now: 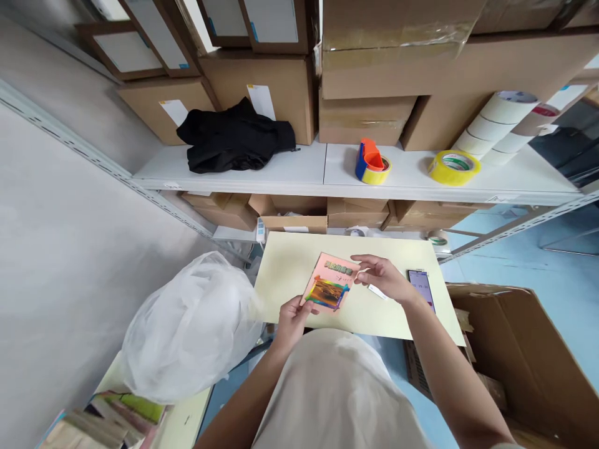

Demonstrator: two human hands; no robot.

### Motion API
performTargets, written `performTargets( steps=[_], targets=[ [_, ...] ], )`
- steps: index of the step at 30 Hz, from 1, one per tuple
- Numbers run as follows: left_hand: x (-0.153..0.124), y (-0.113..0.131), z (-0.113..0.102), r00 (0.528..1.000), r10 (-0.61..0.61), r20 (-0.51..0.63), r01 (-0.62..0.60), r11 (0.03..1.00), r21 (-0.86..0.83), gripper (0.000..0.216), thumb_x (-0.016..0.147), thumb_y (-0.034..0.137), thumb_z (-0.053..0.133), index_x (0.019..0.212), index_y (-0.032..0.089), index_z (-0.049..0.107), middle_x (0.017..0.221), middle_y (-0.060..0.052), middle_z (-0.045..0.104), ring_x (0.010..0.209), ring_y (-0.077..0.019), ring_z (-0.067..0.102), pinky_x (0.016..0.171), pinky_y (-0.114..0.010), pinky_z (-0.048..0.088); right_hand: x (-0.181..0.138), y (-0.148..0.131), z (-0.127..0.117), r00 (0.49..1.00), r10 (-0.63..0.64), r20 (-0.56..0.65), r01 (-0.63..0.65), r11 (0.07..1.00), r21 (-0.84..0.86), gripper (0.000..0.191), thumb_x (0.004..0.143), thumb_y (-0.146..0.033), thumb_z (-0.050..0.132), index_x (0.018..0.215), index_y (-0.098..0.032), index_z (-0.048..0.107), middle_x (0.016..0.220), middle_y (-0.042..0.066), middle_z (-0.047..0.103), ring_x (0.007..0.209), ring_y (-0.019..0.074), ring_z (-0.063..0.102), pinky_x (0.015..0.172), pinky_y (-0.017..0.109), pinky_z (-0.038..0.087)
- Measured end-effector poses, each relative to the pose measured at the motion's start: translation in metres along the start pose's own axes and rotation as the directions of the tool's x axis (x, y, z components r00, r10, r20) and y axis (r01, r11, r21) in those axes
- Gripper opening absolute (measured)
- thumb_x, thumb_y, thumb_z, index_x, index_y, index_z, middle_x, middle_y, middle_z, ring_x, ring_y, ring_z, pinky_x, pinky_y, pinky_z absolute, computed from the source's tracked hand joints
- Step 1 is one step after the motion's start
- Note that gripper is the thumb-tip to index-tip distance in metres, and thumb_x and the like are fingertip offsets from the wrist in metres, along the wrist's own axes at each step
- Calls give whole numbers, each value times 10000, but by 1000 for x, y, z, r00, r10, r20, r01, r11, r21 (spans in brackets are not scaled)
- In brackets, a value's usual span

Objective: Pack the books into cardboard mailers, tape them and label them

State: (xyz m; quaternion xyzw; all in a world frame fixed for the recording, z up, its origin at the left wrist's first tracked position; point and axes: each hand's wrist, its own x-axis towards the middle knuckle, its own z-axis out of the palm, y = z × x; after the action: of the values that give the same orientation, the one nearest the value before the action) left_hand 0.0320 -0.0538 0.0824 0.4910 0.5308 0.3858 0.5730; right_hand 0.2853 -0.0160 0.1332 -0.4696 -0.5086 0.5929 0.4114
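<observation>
A thin pink book (329, 282) with a colourful framed picture on its cover is held tilted above the pale yellow table (281, 262). My left hand (294, 318) grips its lower left corner, thumb on the cover. At its upper right edge, my right hand (384, 277) has thumb and fingers closed on the corner. Below that hand lies a small white strip (377, 292) with part of it hidden. To its right, a phone (421, 288) with a lit screen rests on the table.
A big translucent plastic bag (187, 330) bulges at the left, above more books (107, 421). An open cardboard box (524, 349) stands at the right. The shelf (309, 168) ahead bears cartons, black cloth (238, 137), a tape dispenser (372, 163) and a yellow tape roll (453, 167).
</observation>
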Motion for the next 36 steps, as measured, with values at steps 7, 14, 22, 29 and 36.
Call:
performTargets(
  steps=[7,14,22,29,36],
  targets=[
    [-6,-10,2,990,-123,71,135,970,-202,439,735,576,608,839,152,650,785,-55,688,660,-158,648,683,-277,501,-26,36,41,999,41,-23,-38,989,142,986,753,-360,675,1467,-374,-5,1154,70,604,783,161,647,736,376,542],
    [1,-17,-14,997,-56,45,60,993,-104,501,754,495,637,1130,163,631,1026,-97,671,910,-177,625,816,-291,492,-31,58,48,993,53,-105,-41,992,117,991,785,-319,604,1456,-349,-125,1131,67,596,652,107,592,670,334,528],
    [10,-19,-16,999,-48,9,48,999,22,433,770,428,621,1102,152,648,876,-62,693,741,-146,617,703,-265,488,-29,70,58,992,84,-91,-71,988,138,929,802,-326,590,1473,-337,-53,1076,47,608,709,125,596,717,343,517],
    [12,-30,-32,998,-63,-17,63,998,13,315,793,387,587,987,156,678,970,-85,707,831,-180,645,740,-281,498,-22,80,80,949,241,-202,-176,939,295,617,734,-457,676,1284,-253,486,897,41,654,800,185,626,795,398,507],
    [37,-47,-61,993,-77,-89,84,994,75,346,772,383,615,1042,166,626,872,-72,694,771,-159,647,674,-257,510,12,97,107,936,294,-193,-261,949,176,535,738,-397,649,1243,-281,513,891,0,555,693,126,587,684,346,540]
  ],
)
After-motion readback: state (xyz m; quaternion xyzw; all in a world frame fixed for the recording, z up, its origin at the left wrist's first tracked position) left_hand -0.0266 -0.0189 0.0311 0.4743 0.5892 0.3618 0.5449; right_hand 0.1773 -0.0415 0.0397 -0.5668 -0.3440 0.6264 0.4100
